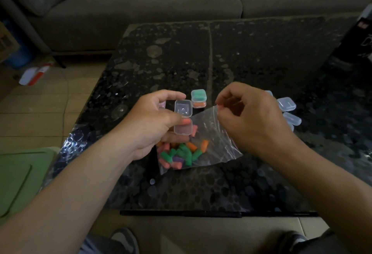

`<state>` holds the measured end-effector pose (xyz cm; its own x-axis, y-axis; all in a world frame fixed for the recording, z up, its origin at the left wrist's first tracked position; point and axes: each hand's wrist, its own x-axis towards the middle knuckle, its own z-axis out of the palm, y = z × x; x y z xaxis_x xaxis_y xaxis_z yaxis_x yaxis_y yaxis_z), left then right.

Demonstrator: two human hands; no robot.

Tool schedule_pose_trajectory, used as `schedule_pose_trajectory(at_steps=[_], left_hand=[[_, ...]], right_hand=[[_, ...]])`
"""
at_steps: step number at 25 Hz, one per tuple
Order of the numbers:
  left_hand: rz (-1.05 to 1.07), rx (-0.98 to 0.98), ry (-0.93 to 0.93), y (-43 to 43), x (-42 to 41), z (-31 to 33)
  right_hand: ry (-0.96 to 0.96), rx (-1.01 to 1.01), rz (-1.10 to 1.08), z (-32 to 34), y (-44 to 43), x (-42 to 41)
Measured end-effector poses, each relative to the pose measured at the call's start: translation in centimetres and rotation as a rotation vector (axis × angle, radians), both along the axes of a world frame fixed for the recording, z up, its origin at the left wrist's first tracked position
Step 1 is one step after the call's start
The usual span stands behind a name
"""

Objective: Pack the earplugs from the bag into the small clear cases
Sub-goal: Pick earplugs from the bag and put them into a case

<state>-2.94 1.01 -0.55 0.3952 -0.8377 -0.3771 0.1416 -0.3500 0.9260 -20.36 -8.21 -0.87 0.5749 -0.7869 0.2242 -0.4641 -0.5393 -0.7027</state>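
Though dim, dark speckled table beneath bag, grey sofa behind.

1. Earplugs below the left hand's grip: green, orange, pink, purple.
2. Gripped case: colourless, clear.
3. Bag pinched by right hand: transparent.
4. Stacked cases beyond: green contents over orange.
5. Table: black, pebble-mottled.
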Motion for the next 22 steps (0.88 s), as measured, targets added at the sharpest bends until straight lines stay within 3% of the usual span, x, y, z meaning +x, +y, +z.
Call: schedule_pose_trajectory(at_steps=[6, 22], left_hand=[[0.007, -0.045, 0.1, 0.1, -1.0, 0.6], [-0.034, -0.086, 0.081, 0.2, -1.8, 0.8]], right_hand=[[-0.026, -0.116, 0.201, 0.0, 1.0, 0.1], [-0.012, -0.14, 0.265, -0.8, 1.9, 0.6]])
